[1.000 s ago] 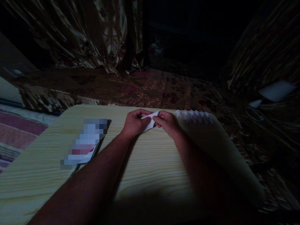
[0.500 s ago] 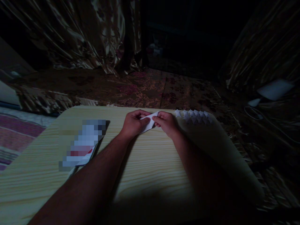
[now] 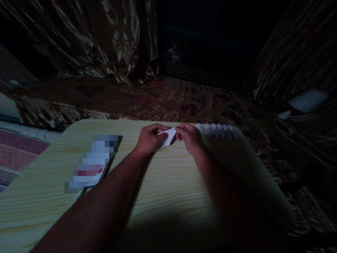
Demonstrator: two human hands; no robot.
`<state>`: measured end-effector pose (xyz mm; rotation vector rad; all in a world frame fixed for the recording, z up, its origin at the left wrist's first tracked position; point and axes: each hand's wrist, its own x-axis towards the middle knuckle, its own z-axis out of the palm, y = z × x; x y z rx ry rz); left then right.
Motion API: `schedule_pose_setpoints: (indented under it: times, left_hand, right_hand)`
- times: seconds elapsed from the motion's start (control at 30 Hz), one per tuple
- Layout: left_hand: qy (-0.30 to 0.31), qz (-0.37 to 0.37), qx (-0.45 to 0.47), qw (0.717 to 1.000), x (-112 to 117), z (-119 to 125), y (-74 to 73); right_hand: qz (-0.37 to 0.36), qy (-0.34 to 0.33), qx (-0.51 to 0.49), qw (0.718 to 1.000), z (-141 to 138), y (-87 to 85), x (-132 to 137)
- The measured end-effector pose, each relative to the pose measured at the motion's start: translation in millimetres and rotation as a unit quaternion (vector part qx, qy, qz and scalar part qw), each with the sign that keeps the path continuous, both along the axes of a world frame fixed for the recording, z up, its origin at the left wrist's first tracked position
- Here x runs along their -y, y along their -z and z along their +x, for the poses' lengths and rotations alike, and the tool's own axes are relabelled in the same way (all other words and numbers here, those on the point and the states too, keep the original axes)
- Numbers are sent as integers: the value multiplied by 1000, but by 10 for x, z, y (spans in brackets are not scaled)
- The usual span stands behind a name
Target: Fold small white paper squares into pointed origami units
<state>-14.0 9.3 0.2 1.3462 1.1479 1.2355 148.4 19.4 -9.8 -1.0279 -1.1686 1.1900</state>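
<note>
A small folded piece of white paper (image 3: 167,138) is held between both hands over the far side of the wooden table (image 3: 168,182). My left hand (image 3: 151,138) is closed on its left part, the thumb lying flat on top. At its upper right corner, the fingertips of my right hand (image 3: 188,137) pinch the edge. Just right of that hand, several small white folded paper pieces (image 3: 219,130), star-like in outline, sit in rows near the table's far right corner. The fingers beneath the paper are partly hidden.
Left of my left forearm lies a pixelated flat item (image 3: 92,161) on the table. Beyond the far edge is a ledge covered in patterned cloth (image 3: 158,100), with curtains (image 3: 126,42) above. A white object with a cable (image 3: 308,100) stands at right in dim light.
My right thumb has slid from the paper's face to its upper right corner, so more of the white surface shows. The left hand keeps its hold nearly unchanged.
</note>
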Motion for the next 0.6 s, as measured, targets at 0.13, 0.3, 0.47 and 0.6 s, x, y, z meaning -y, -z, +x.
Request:
schedule_pose_setpoints:
  times: [0.13,0.3,0.47,0.6]
  left_hand:
    - [-8,1,2,1000,-8,-4,4]
    - [-16,-6,16,1000,-16,-13,9]
    - [-19,-8,24,999,-18,-15,12]
    - [-21,-7,18,1000,-12,-14,3]
  right_hand:
    - [-1,-12,-15,1000,7,-3,-1]
    - [-8,-22,-7,1000,10,-13,11]
    - [4,-26,-9,1000,6,-5,14]
    - [2,-24,-1,1000,1,3,10]
